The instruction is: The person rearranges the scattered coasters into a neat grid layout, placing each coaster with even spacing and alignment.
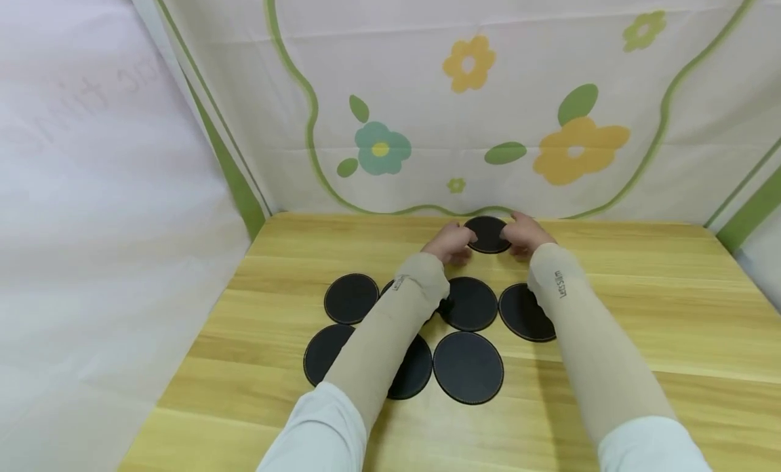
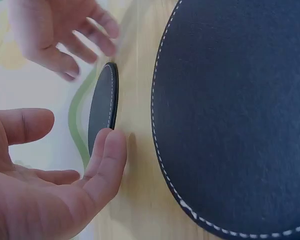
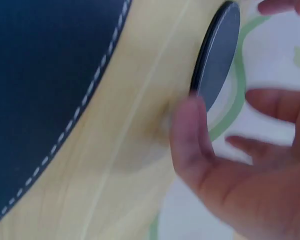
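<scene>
A round black coaster [image 1: 488, 234] with stitched edging lies at the back of the table, between both hands. Its thick, layered rim in the right wrist view suggests a stack, though I cannot tell how many. My left hand [image 1: 450, 243] is at its left side, fingers bent loosely and thumb apart; in the left wrist view the fingertips [image 2: 112, 145] overlap its edge. On the other side is my right hand [image 1: 526, 232], fingers relaxed and spread, thumb apart from the other fingers. Whether either hand touches the coaster is unclear.
Several more black coasters lie flat nearer me, including one at the left [image 1: 352, 298], one in the middle [image 1: 468, 304] and one in front [image 1: 468, 367]. My sleeves partly cover some. A flower-printed cloth [image 1: 427, 85] stands behind the wooden table [image 1: 641, 289].
</scene>
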Motion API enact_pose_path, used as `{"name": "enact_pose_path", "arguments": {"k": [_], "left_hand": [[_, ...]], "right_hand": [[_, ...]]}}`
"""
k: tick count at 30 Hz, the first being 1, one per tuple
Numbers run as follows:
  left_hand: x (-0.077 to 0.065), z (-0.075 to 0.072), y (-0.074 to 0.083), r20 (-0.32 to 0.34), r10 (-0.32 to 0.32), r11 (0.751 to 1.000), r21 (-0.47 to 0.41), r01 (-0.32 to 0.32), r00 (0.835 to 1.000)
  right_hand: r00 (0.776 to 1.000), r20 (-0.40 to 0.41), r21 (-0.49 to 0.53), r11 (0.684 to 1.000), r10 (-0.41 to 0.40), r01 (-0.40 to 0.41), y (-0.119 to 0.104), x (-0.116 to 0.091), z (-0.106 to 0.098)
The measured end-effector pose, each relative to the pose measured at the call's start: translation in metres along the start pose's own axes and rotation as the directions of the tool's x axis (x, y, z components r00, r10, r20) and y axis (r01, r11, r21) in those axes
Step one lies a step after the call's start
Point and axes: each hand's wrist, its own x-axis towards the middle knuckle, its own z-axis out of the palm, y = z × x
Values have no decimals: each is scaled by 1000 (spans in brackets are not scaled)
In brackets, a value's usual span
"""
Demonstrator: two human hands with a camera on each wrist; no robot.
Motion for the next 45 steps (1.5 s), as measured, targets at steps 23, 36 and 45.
{"name": "enact_pose_path", "arguments": {"k": [23,36,45], "left_hand": [[3,-11,4,-101,82,941,-320,-110,992],[-24,3,13,-136,274,947,-137,-292,952],[-54,10,16,-16,334,934,-129,-333,942]], "right_hand": [[993,-114,378,922,-43,84,-20,-13,1],[969,-122,382,891,-215,246,-8,-29,-7],[931,-77,481,805,-357,348,10,-70,-14]]}}
